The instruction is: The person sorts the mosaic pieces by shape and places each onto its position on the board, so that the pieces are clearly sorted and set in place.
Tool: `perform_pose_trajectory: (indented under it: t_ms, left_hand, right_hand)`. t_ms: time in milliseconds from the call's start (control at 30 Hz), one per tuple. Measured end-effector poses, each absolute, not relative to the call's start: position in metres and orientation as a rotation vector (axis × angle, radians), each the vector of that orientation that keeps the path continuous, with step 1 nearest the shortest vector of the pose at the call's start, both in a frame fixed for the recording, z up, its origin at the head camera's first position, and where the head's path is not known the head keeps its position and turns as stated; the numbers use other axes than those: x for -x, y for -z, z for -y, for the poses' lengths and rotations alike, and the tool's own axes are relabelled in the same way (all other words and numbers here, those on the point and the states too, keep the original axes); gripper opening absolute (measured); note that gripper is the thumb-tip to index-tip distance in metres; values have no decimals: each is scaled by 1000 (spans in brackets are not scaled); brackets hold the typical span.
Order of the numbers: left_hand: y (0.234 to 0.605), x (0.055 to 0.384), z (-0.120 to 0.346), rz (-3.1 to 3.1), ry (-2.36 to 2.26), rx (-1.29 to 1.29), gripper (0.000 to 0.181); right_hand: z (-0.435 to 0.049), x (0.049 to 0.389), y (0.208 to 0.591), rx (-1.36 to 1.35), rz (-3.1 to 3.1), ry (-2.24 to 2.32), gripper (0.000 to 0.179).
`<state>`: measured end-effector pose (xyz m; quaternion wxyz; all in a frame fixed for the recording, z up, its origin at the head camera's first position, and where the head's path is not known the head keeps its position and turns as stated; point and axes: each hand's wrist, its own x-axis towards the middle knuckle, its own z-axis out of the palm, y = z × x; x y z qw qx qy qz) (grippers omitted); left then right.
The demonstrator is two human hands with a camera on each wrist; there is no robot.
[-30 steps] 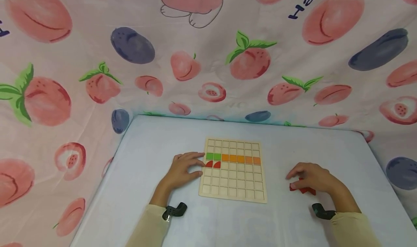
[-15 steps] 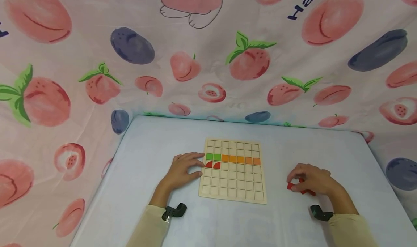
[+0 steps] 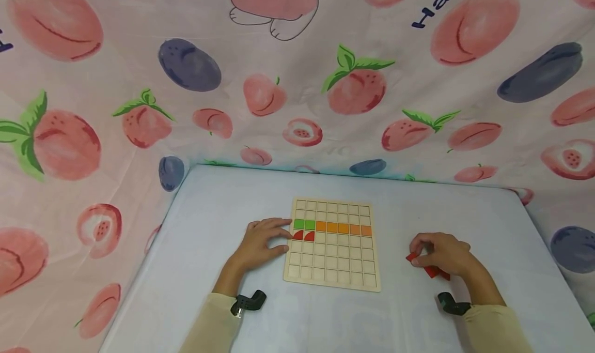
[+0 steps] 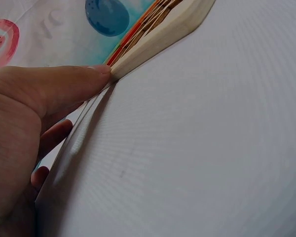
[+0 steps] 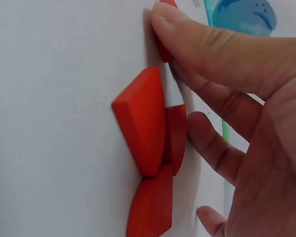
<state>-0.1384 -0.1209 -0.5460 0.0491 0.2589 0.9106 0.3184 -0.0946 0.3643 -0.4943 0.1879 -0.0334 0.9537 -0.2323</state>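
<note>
While the right hand (image 3: 441,252) is closing thumb and fingers in a narrow pinch, one red piece (image 5: 164,39) is being held between their tips, well to the right of the wooden board (image 3: 331,252). Change since half a second ago: that piece is showing higher and more turned, parting from the loose red pieces (image 5: 140,118); judged, one is being singled out of the pile. Those loose pieces, three visible, are lying right of the board, just under the hand. Left hand (image 3: 260,244): fingers loosely extended, gripping nothing, touching the board's left edge. Set in the board: green tiles (image 3: 299,224), orange tiles (image 3: 343,228), two red rounded pieces (image 3: 309,235) beneath the green. Obscured: the thumb is covering most of the held piece; clearance from the table is remaining unclear; the right wrist view is cropping the lowest loose piece.
</note>
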Motion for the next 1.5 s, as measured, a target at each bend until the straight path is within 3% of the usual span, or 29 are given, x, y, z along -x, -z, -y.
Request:
perform_pose_trajectory:
  t_ms: [333,633,900,1500]
  left_hand:
    - [547,138,121,-2781,-961,-771,22]
    - [548,138,121,-2781,-978,-785,22]
    - [547,138,120,-2791,-984,-781,21]
    - [548,139,121,-2784,-978,-791,21]
  right_hand:
    - [-346,96,490,195,-2767,836,16]
    - [-319,105,491,87,-2724,971,7]
    - [-292,112,491,81,-2540,1227,25]
    - [-239,118,499,143,-2489,1387,18]
